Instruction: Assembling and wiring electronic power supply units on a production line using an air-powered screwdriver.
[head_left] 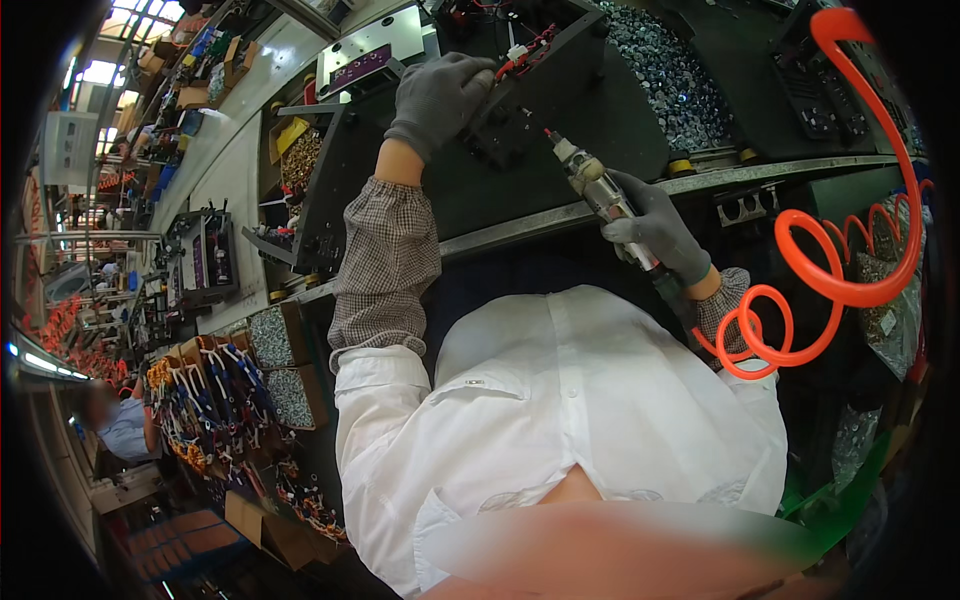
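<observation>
You had bright, even light from the ceiling strips [128, 12] at upper left, with soft shadows over the dark workbench [560, 215]. The fisheye bent straight edges near the rim and blackened the corners. The bottom centre was blurred; the middle stayed sharp.

A long workshop hall is stretching away on the far left, with daylight coming in through ceiling panels [115, 15] and rows of cluttered work stations [200, 255] receding beneath them. A dark bench [560, 215] with a metal front edge is running across the middle, and a heap of small silvery parts [670, 75] is lying on the far right of it. Near left, cardboard boxes [285, 375] and bundles of coloured wiring [205, 400] are crowding the floor, and another person [120, 425] is sitting beyond them.
</observation>
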